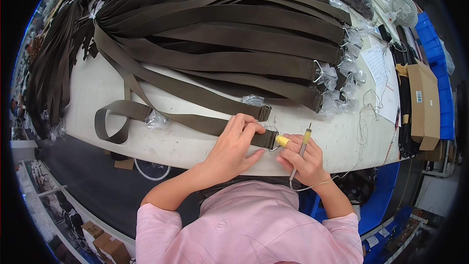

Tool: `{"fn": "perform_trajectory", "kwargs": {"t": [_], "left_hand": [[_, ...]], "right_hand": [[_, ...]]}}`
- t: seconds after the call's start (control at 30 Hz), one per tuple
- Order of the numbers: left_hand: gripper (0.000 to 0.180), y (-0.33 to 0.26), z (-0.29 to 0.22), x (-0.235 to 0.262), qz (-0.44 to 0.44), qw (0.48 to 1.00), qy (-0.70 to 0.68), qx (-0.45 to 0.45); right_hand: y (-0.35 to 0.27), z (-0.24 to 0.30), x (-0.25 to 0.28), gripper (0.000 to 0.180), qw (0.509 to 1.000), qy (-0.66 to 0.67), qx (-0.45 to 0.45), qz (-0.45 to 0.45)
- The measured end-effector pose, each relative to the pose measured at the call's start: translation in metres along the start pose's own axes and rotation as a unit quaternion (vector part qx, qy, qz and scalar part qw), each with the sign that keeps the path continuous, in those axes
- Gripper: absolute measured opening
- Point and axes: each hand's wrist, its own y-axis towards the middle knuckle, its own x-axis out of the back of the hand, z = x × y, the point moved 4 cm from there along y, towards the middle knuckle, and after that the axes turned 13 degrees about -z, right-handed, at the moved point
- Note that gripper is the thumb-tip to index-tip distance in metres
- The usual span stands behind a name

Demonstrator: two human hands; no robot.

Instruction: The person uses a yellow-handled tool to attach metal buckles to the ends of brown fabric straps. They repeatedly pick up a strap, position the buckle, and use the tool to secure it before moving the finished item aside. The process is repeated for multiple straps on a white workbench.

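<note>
A dark olive-brown webbing strap [205, 124] runs across the table to its stitched end with a metal ring [275, 141]. My left hand [234, 142] pinches this strap just short of the stitching. In my right hand [309, 160] is a corded, pen-shaped tool [306, 139] with a yellow collar; its thin tip points up and away from the strap. Yellow tape wraps a finger of that hand, which lies right at the ring. Just beyond lies a second strap end [264, 113] with a dark fitting.
A large bundle of matching straps [220, 39], tied at the left, covers the far table. Plastic-wrapped metal hooks [337, 81] line its right ends. At right are a written paper sheet [380, 68], a cardboard box [424, 100], blue bins [436, 63] and a small white fan [403, 9].
</note>
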Motion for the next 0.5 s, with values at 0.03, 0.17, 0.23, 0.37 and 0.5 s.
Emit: {"fn": "perform_trajectory", "kwargs": {"t": [0.03,0.17,0.23,0.37,0.5], "left_hand": [[0.040,-0.002,0.001,-0.007,0.004,1.000,-0.015,0.009],[0.025,-0.002,0.001,-0.018,-0.007,1.000,-0.015,-0.003],[0.021,-0.001,0.007,-0.013,-0.010,0.999,-0.038,0.012],[0.017,-0.005,0.017,0.003,-0.024,0.992,-0.098,0.078],[0.016,-0.005,0.015,0.004,-0.029,0.993,-0.083,0.079]], "right_hand": [[0.000,0.000,0.003,0.023,1.000,0.009,0.016,-0.002],[0.005,0.003,0.020,0.044,0.997,0.040,0.046,-0.040],[0.003,-0.001,0.029,0.055,0.995,0.042,-0.050,-0.079],[0.012,-0.009,0.034,0.056,0.972,0.112,-0.175,-0.113],[0.015,-0.020,0.013,0.050,0.917,0.225,-0.316,-0.090]]}}
